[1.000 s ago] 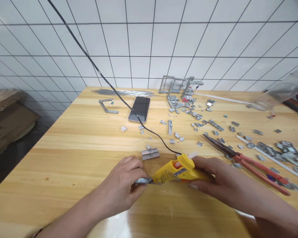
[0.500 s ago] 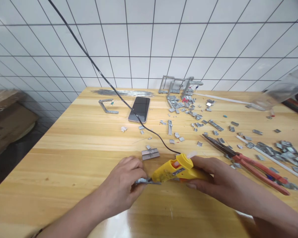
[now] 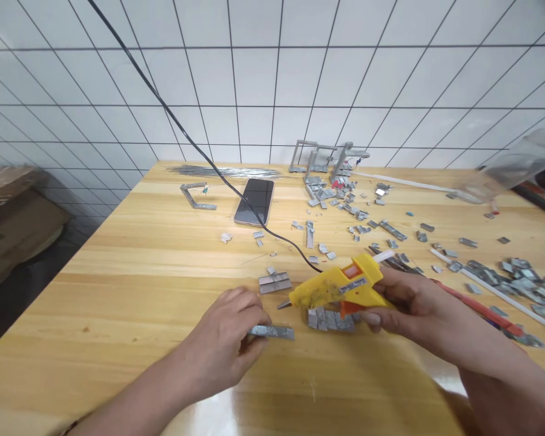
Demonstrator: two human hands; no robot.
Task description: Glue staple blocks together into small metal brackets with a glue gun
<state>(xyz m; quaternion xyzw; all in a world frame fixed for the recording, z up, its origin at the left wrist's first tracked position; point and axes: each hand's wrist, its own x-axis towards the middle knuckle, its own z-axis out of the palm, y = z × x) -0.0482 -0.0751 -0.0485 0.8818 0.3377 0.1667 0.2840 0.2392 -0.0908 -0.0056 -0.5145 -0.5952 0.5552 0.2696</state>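
Observation:
My left hand pinches a small grey metal strip just above the wooden table; the strip's left end is hidden by my fingers. In my right hand is a yellow hot glue gun, its nozzle pointing left and a little down, apart from the strip. A clear glue stick sticks out of the gun's back. Below the gun lies a row of grey metal pieces, partly covered by its orange trigger. Another flat grey piece rests beyond my left fingertips.
A black cord runs from the upper left to the gun, across a phone. Red-handled snips lie under my right forearm. Metal scraps cover the right side; small metal frames stand near the tiled wall.
My right hand has lifted the glue gun up and right, so its nozzle has come off the metal strip. The row of pieces beneath now shows. My left hand stays nearly still.

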